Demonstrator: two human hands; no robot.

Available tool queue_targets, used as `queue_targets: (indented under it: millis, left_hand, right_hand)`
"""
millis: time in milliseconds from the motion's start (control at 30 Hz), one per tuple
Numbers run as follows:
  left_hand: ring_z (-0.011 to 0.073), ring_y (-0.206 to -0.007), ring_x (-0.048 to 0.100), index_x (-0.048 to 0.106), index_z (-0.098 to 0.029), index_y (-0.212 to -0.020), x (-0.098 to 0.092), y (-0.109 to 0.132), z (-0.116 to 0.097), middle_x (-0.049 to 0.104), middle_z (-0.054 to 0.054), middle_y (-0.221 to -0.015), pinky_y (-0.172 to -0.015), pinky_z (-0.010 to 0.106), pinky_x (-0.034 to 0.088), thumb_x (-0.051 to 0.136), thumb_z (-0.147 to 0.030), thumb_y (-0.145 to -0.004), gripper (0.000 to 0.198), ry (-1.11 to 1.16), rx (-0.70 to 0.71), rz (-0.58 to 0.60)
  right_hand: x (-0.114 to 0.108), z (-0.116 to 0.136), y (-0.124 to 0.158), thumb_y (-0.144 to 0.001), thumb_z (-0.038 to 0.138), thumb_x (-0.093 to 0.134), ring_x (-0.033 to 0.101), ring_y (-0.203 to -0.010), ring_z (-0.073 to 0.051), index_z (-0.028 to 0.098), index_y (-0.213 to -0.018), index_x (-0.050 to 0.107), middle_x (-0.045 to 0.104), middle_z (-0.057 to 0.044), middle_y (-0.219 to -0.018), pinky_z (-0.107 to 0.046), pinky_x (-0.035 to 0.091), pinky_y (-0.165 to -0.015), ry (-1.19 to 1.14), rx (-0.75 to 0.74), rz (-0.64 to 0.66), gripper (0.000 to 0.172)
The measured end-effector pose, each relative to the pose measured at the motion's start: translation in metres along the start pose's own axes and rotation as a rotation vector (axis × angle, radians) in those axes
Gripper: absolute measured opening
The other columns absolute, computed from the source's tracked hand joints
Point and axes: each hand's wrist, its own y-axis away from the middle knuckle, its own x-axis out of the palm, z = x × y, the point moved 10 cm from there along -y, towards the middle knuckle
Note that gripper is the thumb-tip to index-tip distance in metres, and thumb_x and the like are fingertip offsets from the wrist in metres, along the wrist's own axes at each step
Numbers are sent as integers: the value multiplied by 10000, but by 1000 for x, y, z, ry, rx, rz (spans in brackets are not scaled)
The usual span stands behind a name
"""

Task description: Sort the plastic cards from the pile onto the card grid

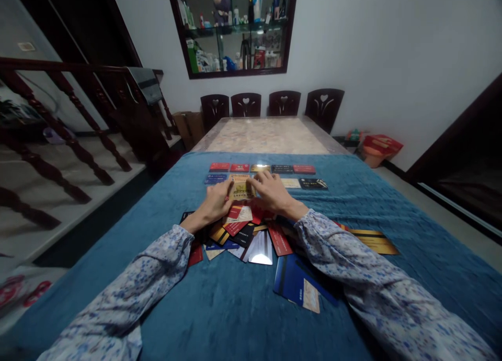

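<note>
Both hands are over the blue cloth, at the far side of a loose pile of cards. My left hand [217, 200] grips the left edge of a yellow card [242, 190] between thumb and fingers. The fingers of my right hand [270, 191] are bent at that card's right edge; whether they pinch it is hard to make out. Beyond the hands lies a row with a red card [219, 167], a gold card [260, 168] and others. A second row holds a blue card [215, 179] and a black card [312, 183]. Nearer is the pile, with a silver card [261, 248].
Large blue cards [292, 277] lie near my right forearm, and a gold card [372, 240] is beyond it. The blue cloth [196, 308] covers the near part of the table [270, 133]. Several chairs [246, 105] stand at the far end.
</note>
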Motion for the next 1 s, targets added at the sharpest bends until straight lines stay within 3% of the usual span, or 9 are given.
queue_targets:
  millis: [200, 600, 800, 1000]
  left_hand:
    - [346, -1226, 557, 558, -171, -1274, 3, -16, -26, 609, 159, -1284, -1013, 477, 415, 641, -182, -834, 448, -157, 39, 45]
    - [355, -1257, 459, 619, -176, -1200, 26, -69, -91, 582, 173, -1330, -1034, 538, 390, 640, -190, -865, 336, -245, 194, 137]
    - [367, -1232, 443, 654, -167, -1101, 44, -96, -104, 610, 181, -1281, -1030, 587, 376, 621, -182, -871, 233, -249, 218, 180]
    - [370, -1225, 446, 673, -176, -1002, 69, -117, -105, 633, 166, -1251, -996, 554, 379, 653, -197, -831, 174, -251, 227, 218]
  right_hand:
    - [-7, -23, 12, -932, 290, 626, 455, -1208, -346, 193, -1385, 589, 577, -197, -1390, -408, 376, -876, 42, 9, 8, 464]
    - [-16, -92, 37, -917, 306, 685, 482, -1198, -335, 188, -1256, 656, 609, -171, -1361, -419, 407, -908, 85, 91, 75, 360]
    - [-4, -127, 35, -920, 316, 672, 498, -1187, -338, 228, -1230, 694, 616, -159, -1349, -438, 439, -908, 76, 149, 134, 324]
    - [12, -149, 30, -888, 301, 686, 497, -1213, -351, 256, -1150, 750, 598, -147, -1415, -510, 454, -953, 69, 190, 197, 273]
